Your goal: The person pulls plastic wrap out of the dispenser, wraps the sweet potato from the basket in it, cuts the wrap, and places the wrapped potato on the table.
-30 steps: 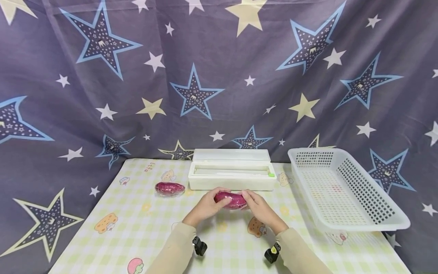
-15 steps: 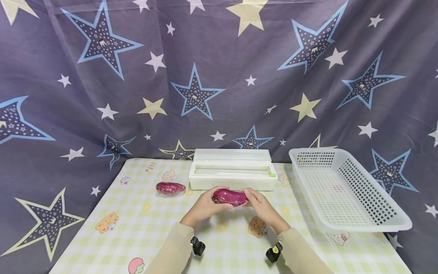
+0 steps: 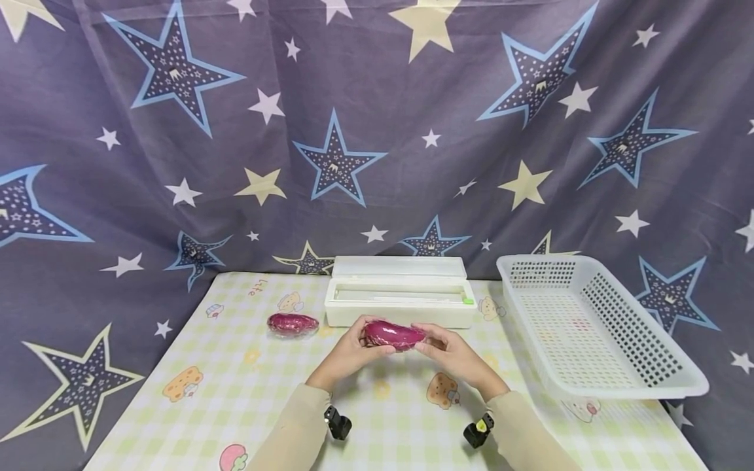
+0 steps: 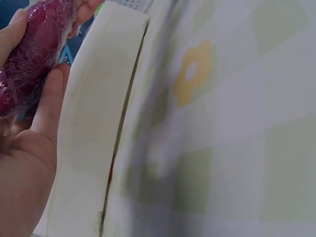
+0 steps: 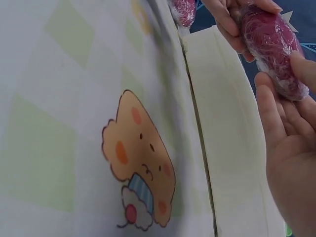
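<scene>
A glossy purple-red, elongated vegetable wrapped in clear cling film (image 3: 393,334) is held up between both hands, in front of a white cling film dispenser (image 3: 400,316). My left hand (image 3: 352,348) grips its left end, thumb on the near side. At the right end, my right hand (image 3: 450,354) pinches it between thumb and fingers. The right wrist view shows crinkled film around the vegetable (image 5: 273,49) and both hands on it. A second wrapped purple-red vegetable (image 3: 292,324) lies on the table to the left.
The dispenser's lid (image 3: 398,266) stands raised, and a green slider (image 3: 468,301) sits at its right end. On the right is a white perforated plastic basket (image 3: 618,392). A checked cloth (image 3: 235,386) covers the table; a starry curtain (image 3: 377,91) hangs behind.
The held vegetable has turned in the hands and come up slightly, and shifted a little left. My right hand has moved slightly outward, its thumb now on the near side.
</scene>
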A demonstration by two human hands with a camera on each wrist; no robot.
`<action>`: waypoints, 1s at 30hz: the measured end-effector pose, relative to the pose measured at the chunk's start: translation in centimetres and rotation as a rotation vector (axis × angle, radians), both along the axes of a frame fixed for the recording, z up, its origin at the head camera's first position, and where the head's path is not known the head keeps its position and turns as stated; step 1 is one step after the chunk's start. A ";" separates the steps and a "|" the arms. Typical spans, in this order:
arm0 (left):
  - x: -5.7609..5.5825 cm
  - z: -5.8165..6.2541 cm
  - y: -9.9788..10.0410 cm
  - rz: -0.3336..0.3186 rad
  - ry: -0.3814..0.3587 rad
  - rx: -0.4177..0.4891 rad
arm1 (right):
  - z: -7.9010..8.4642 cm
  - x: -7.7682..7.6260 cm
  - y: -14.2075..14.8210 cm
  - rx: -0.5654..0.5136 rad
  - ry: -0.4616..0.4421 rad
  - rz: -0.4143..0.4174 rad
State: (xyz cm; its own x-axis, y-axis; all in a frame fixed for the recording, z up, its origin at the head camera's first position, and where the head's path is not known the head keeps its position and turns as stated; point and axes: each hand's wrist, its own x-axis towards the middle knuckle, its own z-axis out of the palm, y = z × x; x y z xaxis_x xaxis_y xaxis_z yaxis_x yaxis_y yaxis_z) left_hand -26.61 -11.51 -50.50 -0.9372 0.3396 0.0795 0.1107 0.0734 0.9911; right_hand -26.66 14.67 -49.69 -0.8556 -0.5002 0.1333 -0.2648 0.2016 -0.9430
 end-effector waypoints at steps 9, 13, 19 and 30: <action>0.0 -0.2 -0.5 0.028 -0.002 0.003 | 0.2 0.0 -0.6 -0.016 0.016 0.002; 0.2 0.2 -1.4 0.050 0.000 -0.001 | 0.1 -0.1 -1.6 0.001 0.019 -0.003; 0.4 0.4 -3.0 0.105 -0.014 -0.005 | 0.0 -0.5 -3.5 -0.006 -0.007 -0.019; 1.4 0.1 -7.0 0.223 -0.035 -0.015 | -0.8 -1.1 -6.9 0.058 0.114 -0.033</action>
